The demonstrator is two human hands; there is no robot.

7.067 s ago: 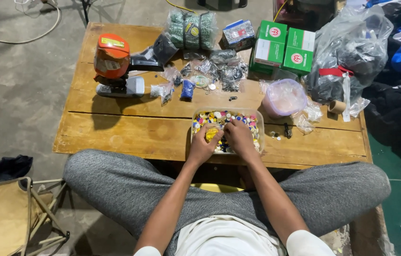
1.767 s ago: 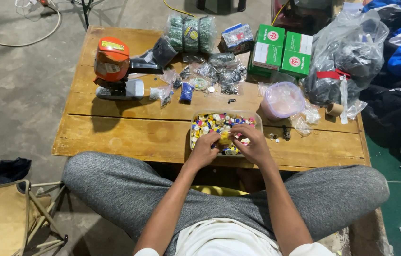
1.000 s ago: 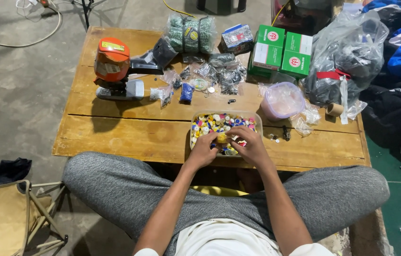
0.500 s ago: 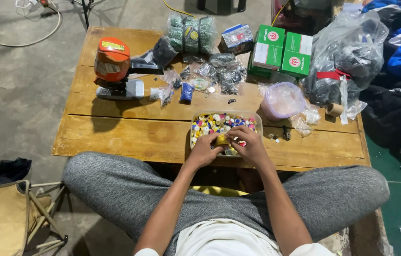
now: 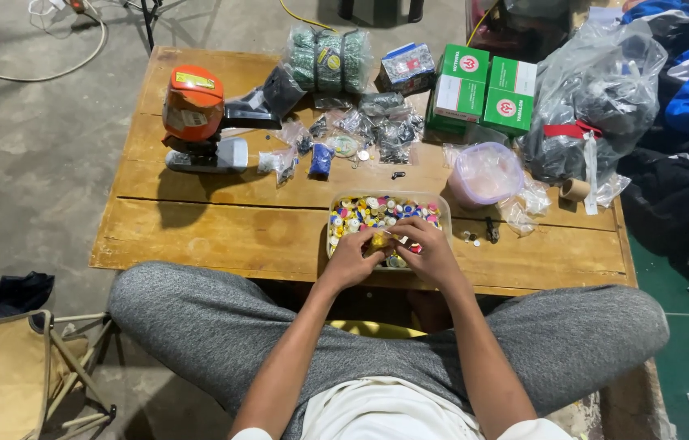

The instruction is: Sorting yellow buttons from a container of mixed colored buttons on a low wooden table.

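A clear plastic tray [image 5: 334, 213] full of several small coloured pieces sits at the near edge of a low wooden table [image 5: 222, 236]. Both my hands rest over its near half. My left hand [image 5: 352, 257] pinches a small yellow piece [image 5: 378, 239] between its fingertips. My right hand [image 5: 429, 249] meets it from the right, fingers curled onto the same piece and on a small white part. The pieces under my hands are hidden.
On the table stand an orange-topped tool [image 5: 194, 112], small plastic bags of parts [image 5: 377, 130], green wrapped rolls [image 5: 330, 59], two green boxes [image 5: 483, 90], a pink lidded tub [image 5: 484, 173] and a tape roll [image 5: 576, 189]. A large plastic bag [image 5: 597, 90] lies right; a folding stool [image 5: 10, 375] stands left.
Seven seconds ago both hands were spread in the tray; they have since drawn together at its near edge around the yellow piece. Over the last second they barely move.
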